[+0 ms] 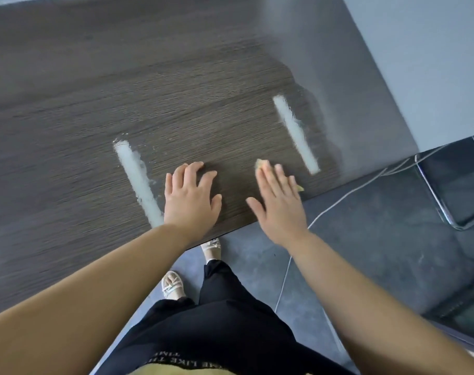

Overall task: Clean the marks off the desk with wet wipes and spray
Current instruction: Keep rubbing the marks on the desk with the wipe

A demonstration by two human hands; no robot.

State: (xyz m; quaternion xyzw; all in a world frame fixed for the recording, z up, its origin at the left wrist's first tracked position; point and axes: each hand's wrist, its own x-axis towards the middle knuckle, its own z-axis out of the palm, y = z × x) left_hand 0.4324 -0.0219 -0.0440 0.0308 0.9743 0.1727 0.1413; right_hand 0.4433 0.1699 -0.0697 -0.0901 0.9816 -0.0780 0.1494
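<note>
Right grip (pixel 277 201) pressing yellowish wipe (pixel 259 163), white marks (pixel 138 182)

This looks like an office or study: a long dark wood-grain counter (pixel 122 77) stands by a plain pale wall (pixel 420 50), with dark floor tiles (pixel 365 239), a trailing white cable (pixel 326 209) and a chrome-framed chair (pixel 457 185).
</note>
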